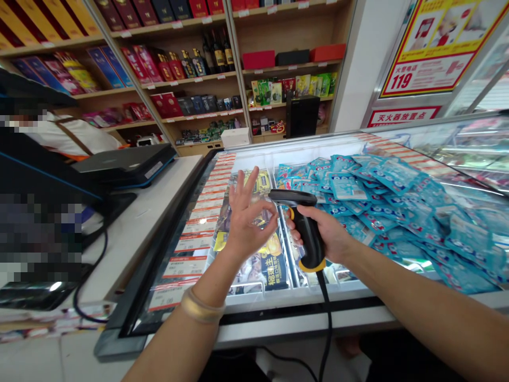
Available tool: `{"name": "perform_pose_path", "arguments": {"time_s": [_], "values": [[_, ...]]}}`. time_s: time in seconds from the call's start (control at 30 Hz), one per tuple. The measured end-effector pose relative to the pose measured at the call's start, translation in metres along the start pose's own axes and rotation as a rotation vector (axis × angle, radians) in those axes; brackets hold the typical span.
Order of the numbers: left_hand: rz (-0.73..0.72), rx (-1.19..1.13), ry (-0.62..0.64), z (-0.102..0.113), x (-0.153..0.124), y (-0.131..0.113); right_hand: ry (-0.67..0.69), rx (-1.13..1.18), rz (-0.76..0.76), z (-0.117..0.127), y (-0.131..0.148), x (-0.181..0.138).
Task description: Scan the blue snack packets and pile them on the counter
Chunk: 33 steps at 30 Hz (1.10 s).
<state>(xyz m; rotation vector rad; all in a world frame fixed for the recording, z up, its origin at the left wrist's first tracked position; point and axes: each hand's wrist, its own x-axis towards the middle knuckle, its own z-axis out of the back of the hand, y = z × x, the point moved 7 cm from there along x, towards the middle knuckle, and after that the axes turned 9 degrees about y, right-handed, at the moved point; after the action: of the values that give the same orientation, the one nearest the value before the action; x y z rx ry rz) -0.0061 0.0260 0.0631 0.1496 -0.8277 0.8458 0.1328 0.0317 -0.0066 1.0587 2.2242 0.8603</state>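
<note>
My right hand (324,233) is wrapped round the grip of a black barcode scanner (312,236) with yellow trim. Its head points left, and a black cable (327,313) hangs down from the handle. Just left of the scanner's head, my left hand (248,215) forms a ring, thumb and index finger pinched together, the other fingers stretched up. Nothing shows inside that pinch. Both hands are above a glass-topped freezer. Beneath the left hand lie yellow and dark packets (274,268); to the right is a pile of blue packets (382,196).
Price labels (201,217) line the freezer's left side. A white counter (159,199) at left carries a black scale (127,162) and a dark monitor (47,164). A person's white sleeve (67,132) shows behind. Stocked shelves (191,79) stand at the back, with a white box (236,137) before them.
</note>
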Motion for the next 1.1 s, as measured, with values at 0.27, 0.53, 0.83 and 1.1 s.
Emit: {"name": "perform_pose_path", "arguments": {"time_s": [0.27, 0.53, 0.83, 1.1], "values": [[0.165, -0.144, -0.088, -0.002, 0.011, 0.017, -0.057, -0.004, 0.104, -0.001, 0.022, -0.014], [0.508, -0.127, 0.219, -0.063, 0.062, 0.017, -0.132, -0.047, 0.289, 0.034, 0.053, -0.06], [0.752, 0.155, 0.541, -0.106, 0.066, 0.008, -0.16, -0.048, 0.324, 0.057, 0.051, -0.082], [0.755, -0.027, 0.335, -0.106, 0.065, 0.024, -0.154, -0.044, 0.319, 0.057, 0.05, -0.081]]}}
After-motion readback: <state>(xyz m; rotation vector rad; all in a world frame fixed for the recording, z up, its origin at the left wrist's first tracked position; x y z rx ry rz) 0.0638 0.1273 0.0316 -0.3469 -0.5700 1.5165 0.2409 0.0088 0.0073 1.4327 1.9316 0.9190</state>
